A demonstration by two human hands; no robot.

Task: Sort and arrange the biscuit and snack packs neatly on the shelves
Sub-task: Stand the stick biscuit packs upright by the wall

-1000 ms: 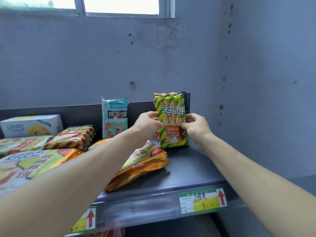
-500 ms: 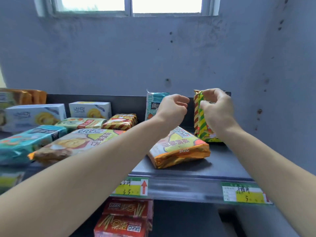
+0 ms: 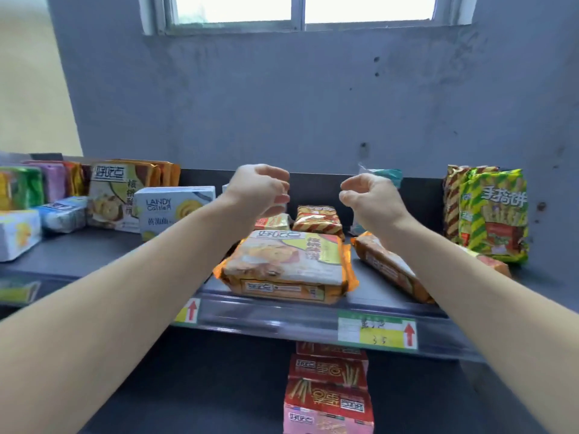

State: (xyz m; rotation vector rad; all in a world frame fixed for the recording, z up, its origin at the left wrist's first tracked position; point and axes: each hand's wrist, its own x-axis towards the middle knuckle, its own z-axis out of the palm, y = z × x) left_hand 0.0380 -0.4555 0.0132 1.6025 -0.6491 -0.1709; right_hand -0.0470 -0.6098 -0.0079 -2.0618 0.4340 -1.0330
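Both my hands hover empty above the middle of the dark shelf [image 3: 94, 252], fingers loosely curled. My left hand [image 3: 257, 191] and my right hand [image 3: 371, 198] hang over an orange-edged biscuit pack [image 3: 288, 267] that lies flat at the shelf's front. A second orange pack [image 3: 391, 267] lies slanted under my right forearm. The green-and-yellow striped stick-biscuit pack [image 3: 493, 214] stands upright at the far right, apart from both hands, with a similar pack behind it. A small red-and-gold pack [image 3: 318, 219] lies behind the flat pack. A teal pack [image 3: 383, 175] stands partly hidden behind my right hand.
On the left stand a white Landy box [image 3: 170, 211], an upright biscuit pack [image 3: 112, 195], several coloured packs [image 3: 47, 183] and white-blue packs [image 3: 18, 233]. Red stick-biscuit boxes [image 3: 327, 389] sit on the shelf below. A grey wall and a window rise behind; price labels [image 3: 377, 333] line the shelf's front rail.
My hands have let go of the striped stick-biscuit pack, which now stands at the far right. Both hands have moved left over the flat orange pack, and the view has swung left.
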